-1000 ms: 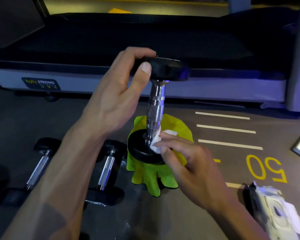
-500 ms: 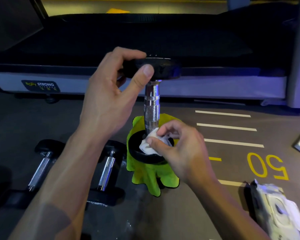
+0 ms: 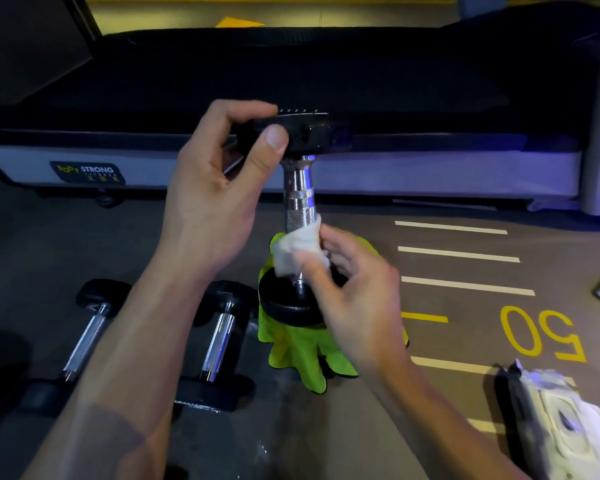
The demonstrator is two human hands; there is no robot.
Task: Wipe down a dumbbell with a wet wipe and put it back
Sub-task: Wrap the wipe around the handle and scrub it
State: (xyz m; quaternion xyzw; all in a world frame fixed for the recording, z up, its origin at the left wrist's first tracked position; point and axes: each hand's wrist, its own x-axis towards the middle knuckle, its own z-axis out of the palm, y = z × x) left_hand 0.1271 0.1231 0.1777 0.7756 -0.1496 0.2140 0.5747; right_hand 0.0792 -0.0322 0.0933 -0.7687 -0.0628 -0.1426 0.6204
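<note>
While the dumbbell (image 3: 300, 209) stands on end in the middle of the view, the left hand (image 3: 215, 188) grips its top head, thumb and fingers curled round the black rim. The bottom head sits on a green cloth (image 3: 291, 348) on the floor. The right hand (image 3: 354, 292) pinches a white wet wipe (image 3: 297, 251) and holds it against the low part of the shiny handle, just above the bottom head.

Two more dumbbells (image 3: 219, 334) lie on the floor at about 8 o'clock from the standing one. A pack of wipes (image 3: 561, 420) lies at about 4 o'clock, well apart.

What could go wrong? The dumbbell is tall and stands on a soft cloth, so I think it could tip — most of all if the top hand lets go while the wipe pushes sideways. If it falls toward 8 o'clock, it may bang the other dumbbells. The wipe is small and bunched up, so it could slip out of the fingers — or miss part of the handle.
</note>
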